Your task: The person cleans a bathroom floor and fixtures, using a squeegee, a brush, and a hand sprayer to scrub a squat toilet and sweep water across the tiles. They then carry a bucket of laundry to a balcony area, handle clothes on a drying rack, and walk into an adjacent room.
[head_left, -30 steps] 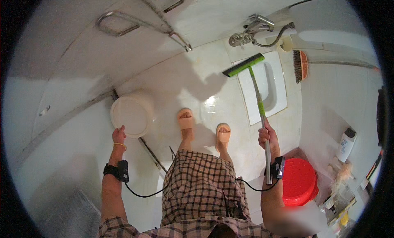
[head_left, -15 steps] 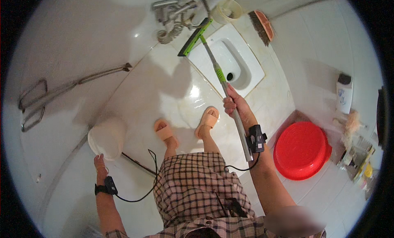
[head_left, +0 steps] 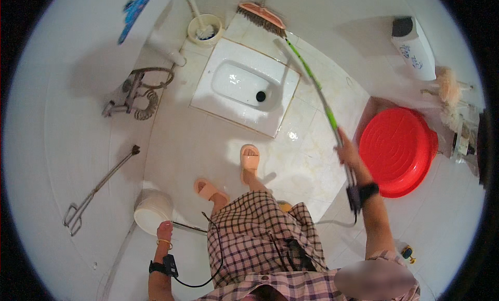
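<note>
A floor squeegee (head_left: pixel 312 75) with a green-and-grey pole is gripped in my right hand (head_left: pixel 349 151), fingers wrapped round the pole. It reaches up and away toward the far wall, its head seen nearly edge-on close to the broom's bristles. My left hand (head_left: pixel 165 231) closes on the rim of a white bucket (head_left: pixel 150 212), which is tilted beside the left wall. The bucket's inside is mostly turned from view.
A white squat toilet (head_left: pixel 239 85) is set in the wet tiled floor. Behind it are a coral broom (head_left: pixel 264 16) and a brush in a cream bucket (head_left: pixel 193 33). A red basin (head_left: pixel 397 150) leans at right. Metal tongs (head_left: pixel 99 189) hang at left, below a shower tap (head_left: pixel 130 96).
The squeegee has swung from the toilet's left side to its right, near the broom. My view has turned rightward. My left hand stays on the bucket.
</note>
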A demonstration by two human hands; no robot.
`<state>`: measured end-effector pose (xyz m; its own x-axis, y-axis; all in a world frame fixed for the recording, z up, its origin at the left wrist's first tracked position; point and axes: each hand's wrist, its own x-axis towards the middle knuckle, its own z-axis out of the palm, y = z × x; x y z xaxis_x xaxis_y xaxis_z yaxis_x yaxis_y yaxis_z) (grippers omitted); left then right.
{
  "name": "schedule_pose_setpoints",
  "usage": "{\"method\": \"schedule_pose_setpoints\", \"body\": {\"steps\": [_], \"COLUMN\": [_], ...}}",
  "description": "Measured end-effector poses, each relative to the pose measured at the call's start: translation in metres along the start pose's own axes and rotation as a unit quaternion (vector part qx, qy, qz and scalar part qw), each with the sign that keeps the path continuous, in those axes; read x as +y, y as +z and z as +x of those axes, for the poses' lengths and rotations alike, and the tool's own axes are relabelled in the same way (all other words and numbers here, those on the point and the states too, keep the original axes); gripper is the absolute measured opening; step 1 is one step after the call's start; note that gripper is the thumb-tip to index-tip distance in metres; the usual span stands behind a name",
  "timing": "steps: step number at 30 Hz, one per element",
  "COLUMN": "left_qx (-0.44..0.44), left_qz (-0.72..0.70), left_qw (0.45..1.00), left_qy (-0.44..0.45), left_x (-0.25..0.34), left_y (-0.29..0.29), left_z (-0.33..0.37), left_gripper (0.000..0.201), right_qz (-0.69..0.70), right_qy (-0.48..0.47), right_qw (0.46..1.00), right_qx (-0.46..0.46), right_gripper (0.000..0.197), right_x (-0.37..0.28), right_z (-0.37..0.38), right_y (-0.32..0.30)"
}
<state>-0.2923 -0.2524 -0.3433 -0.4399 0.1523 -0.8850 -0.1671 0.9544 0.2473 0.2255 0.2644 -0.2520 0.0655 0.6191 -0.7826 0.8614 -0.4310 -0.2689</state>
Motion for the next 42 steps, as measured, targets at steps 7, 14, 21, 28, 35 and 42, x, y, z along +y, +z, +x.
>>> {"method": "schedule_pose_setpoints", "body": {"steps": [7,14,21,28,35,42], "left_qx": [-0.024,-0.082,-0.115,-0.131,-0.057,-0.181], "left_qz": [0.054,0.128,0.199,0.270,0.379,0.442], "left_qw": [0.998,0.988,0.970,0.950,0.918,0.850], "left_qy": [0.023,0.028,0.081,0.083,0.103,0.221], "left_x": [0.127,0.175,0.277,0.310,0.344,0.394], "left_y": [0.021,0.039,0.068,0.081,0.066,0.208], "left_z": [-0.025,-0.039,-0.038,-0.068,-0.072,-0.043], "left_gripper": [0.020,0.020,0.020,0.020,0.018,0.021], "right_qz": [-0.035,0.076,0.374,0.521,0.571,0.740], "right_qy": [-0.121,0.002,0.138,0.216,0.183,0.101], "right_qw": [0.989,0.983,0.915,0.818,0.801,0.661], "right_qx": [0.072,-0.170,-0.057,0.111,0.000,-0.076], "right_gripper": [0.051,0.078,0.074,0.067,0.075,0.071], "right_x": [0.073,0.002,0.085,0.237,0.140,0.134], "right_z": [0.185,-0.022,-0.140,-0.129,-0.138,-0.214], "right_y": [0.039,0.096,0.078,0.080,0.195,0.197]}}
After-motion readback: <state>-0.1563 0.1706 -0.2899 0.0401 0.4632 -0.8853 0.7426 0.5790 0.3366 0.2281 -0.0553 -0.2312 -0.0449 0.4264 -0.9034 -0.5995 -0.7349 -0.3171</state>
